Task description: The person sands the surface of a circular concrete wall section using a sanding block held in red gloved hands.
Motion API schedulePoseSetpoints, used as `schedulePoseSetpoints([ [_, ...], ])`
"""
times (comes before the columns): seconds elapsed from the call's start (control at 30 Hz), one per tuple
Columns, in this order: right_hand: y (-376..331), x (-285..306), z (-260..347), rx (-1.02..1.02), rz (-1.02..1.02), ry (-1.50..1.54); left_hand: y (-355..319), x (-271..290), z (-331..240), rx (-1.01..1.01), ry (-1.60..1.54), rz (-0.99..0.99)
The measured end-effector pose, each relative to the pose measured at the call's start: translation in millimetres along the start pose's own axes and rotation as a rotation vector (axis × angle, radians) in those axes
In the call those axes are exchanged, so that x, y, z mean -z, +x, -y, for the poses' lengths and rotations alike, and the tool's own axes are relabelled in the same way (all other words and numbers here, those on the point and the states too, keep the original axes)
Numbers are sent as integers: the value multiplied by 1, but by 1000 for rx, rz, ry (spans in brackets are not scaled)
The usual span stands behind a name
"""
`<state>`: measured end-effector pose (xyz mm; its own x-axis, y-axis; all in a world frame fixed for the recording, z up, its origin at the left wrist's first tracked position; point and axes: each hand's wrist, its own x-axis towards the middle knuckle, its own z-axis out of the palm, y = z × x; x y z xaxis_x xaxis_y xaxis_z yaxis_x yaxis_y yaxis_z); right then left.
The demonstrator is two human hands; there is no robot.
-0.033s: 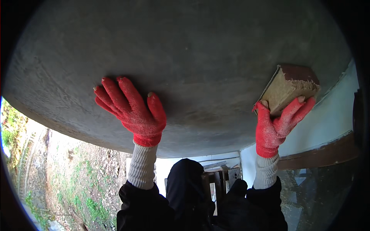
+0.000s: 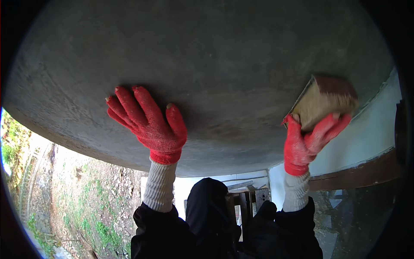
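At nine o'clock the left hand (image 2: 151, 125) rests spread against the grey surface (image 2: 215, 60), while the right hand (image 2: 302, 144) pinches the tan block (image 2: 321, 105) between two and three o'clock (best kept flat, pressed evenly).

A chunky tan block (image 2: 317, 108), rough and fibrous at its near end, sits toward the right of the scene. A reddish-brown sheet, like sandpaper, covers its far side, and a thin edge of sheet shows along its left. It is slanted, its far end tipped rightward, and blurred. It appears to rest against a broad, dark grey plastered surface (image 2: 224, 56), smooth but mottled with paler smears, that spreads from far left to far right.
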<state>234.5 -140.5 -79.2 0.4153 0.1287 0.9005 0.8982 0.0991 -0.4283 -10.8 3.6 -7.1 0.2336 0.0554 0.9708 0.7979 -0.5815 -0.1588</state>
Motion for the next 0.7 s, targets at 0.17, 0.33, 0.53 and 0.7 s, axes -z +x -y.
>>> schedulePoseSetpoints([
  [0.17,-154,4,-46,185,202,-258,0,-4,-5,-2,-15,-9],
  [0.33,-223,18,-99,50,445,-102,-2,-14,-20,39,-56,-6],
  [0.53,14,-16,56,206,111,-161,-2,-3,0,25,-6,16],
  [0.7,-85,-28,29,303,167,-192,-34,27,-9,65,-215,57],
])
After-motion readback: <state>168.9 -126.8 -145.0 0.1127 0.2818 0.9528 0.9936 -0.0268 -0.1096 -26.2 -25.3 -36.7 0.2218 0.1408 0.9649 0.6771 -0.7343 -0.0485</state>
